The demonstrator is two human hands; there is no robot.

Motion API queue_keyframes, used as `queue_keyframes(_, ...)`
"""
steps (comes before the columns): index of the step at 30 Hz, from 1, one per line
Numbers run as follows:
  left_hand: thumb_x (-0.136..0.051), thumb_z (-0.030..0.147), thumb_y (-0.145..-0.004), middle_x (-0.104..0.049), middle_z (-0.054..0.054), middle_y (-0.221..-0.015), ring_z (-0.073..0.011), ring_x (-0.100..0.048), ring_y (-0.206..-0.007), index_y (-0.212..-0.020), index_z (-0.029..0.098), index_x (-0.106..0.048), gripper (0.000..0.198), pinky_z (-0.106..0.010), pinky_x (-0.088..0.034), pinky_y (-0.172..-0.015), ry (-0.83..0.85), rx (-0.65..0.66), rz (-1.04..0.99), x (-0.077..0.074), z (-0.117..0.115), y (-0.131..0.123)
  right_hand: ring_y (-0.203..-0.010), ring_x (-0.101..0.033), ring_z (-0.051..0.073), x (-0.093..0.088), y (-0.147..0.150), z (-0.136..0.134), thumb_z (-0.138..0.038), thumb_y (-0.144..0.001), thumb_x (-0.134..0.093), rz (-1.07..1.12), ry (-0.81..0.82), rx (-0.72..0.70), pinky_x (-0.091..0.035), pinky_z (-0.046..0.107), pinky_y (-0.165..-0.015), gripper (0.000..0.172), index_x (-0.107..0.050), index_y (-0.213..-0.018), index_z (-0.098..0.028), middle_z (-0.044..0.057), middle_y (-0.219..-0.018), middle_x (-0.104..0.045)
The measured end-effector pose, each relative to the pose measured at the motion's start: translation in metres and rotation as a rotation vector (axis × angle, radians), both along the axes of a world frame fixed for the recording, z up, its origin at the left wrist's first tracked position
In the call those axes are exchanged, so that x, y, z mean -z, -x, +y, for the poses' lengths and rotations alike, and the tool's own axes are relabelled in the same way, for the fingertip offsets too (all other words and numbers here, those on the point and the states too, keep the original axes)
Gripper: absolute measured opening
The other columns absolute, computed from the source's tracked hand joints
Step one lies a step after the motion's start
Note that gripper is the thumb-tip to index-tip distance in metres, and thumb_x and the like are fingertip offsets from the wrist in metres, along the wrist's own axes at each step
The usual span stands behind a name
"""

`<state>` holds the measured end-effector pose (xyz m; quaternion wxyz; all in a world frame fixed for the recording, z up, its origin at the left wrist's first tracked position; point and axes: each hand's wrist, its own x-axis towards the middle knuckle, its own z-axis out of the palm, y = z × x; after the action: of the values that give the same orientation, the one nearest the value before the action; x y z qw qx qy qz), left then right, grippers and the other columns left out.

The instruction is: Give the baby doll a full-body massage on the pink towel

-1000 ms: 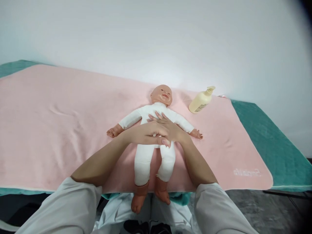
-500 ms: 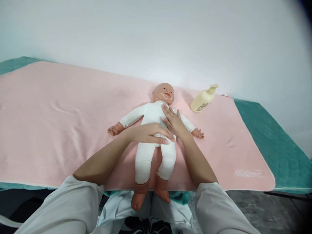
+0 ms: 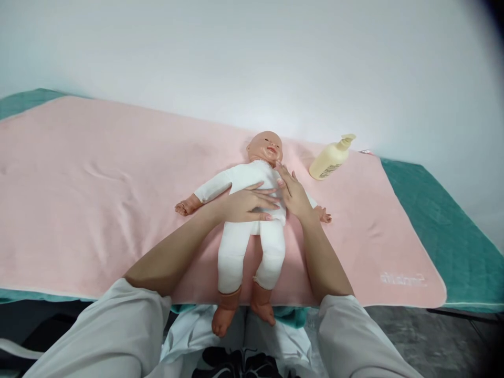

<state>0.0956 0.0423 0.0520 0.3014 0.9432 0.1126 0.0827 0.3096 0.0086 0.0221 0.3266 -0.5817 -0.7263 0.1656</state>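
A baby doll with a white cloth body lies on its back on the pink mat, its head away from me and its feet over the near edge. My left hand lies across the doll's belly, fingers spread and pointing right. Higher up, my right hand rests flat on the side of the chest at the right, its fingertips near the doll's neck and shoulder. That hand and forearm hide part of the doll's arm on that side. Both hands are open and grip nothing.
A pale yellow pump bottle stands on the mat to the right of the doll's head. Beneath the mat is a green padded cover, showing at the right and far left. A white wall rises behind.
My left hand has moved up from the doll's lower belly toward its middle, its fingers spreading. My right hand has slid outward and up, from mid-chest toward the shoulder at the right.
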Motion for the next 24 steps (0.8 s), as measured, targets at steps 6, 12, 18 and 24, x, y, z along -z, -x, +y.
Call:
queue_keyframes(6,-0.039,0.048,-0.104,-0.033,-0.002,-0.164,-0.0203,-0.017,-0.157,-0.152,0.024,-0.047,0.054,-0.046,-0.002,-0.129,-0.173,-0.144,0.03,0.015,0.018,0.001,-0.157,-0.024,0.023,0.002,0.001,0.0,-0.067,-0.1,-0.019,0.065,-0.034,-0.006,-0.015,0.052,-0.131,0.072,-0.026,-0.161,-0.03,0.002,-0.166,-0.032)
queue_keyframes(12,-0.027,0.045,-0.106,-0.023,-0.006,-0.167,-0.0225,-0.013,-0.158,-0.159,0.017,-0.031,0.061,-0.048,-0.008,-0.129,-0.259,-0.418,0.029,0.027,0.027,0.001,-0.157,-0.026,0.022,0.003,0.002,0.0,-0.069,-0.099,-0.026,0.134,-0.052,-0.005,-0.017,0.05,-0.131,0.073,-0.034,-0.158,-0.027,0.003,-0.164,-0.036)
queue_keyframes(18,-0.028,0.043,-0.104,-0.029,-0.007,-0.166,-0.0271,-0.022,-0.156,-0.159,0.016,-0.033,0.061,-0.054,-0.013,-0.128,-0.287,-0.709,0.08,0.03,0.025,-0.002,-0.154,-0.033,0.022,-0.006,0.004,-0.006,-0.069,-0.096,-0.039,0.319,-0.063,-0.067,-0.024,0.044,-0.131,0.072,-0.04,-0.155,-0.028,0.001,-0.162,-0.039)
queue_keyframes(24,-0.024,0.033,-0.104,-0.045,-0.01,-0.157,-0.0298,-0.032,-0.152,-0.152,0.012,-0.045,0.057,-0.056,-0.011,-0.128,-0.346,-0.878,0.089,0.029,0.022,-0.001,-0.151,-0.038,0.021,-0.016,0.01,-0.014,-0.062,-0.098,-0.047,0.46,0.083,-0.515,-0.026,0.045,-0.13,0.049,-0.065,-0.134,-0.033,-0.002,-0.149,-0.057)
